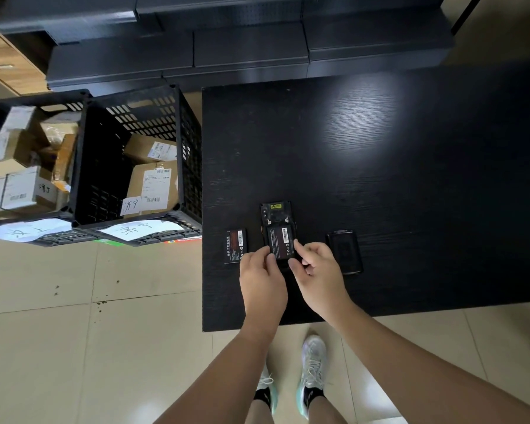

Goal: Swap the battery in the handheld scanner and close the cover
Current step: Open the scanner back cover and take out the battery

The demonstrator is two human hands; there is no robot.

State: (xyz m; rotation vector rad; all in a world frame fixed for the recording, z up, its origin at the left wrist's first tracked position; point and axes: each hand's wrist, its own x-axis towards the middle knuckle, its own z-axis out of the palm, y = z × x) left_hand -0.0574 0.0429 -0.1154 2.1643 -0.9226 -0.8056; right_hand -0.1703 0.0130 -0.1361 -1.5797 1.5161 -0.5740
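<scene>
The black handheld scanner (275, 214) lies face down on the black table (380, 179), its back open. A battery (280, 242) with a red and white label sits in its compartment. My left hand (262, 275) grips the scanner's lower left edge, thumb at the battery's corner. My right hand (317, 269) pinches the battery's lower right corner with thumb and forefinger. A second battery (235, 244) lies flat just left of the scanner. The black cover (344, 250) lies to the right, partly behind my right hand.
Two black plastic crates (135, 166) with cardboard parcels and paper labels stand on the tiled floor left of the table. Dark shelving runs along the back. The table's near edge is just above my feet.
</scene>
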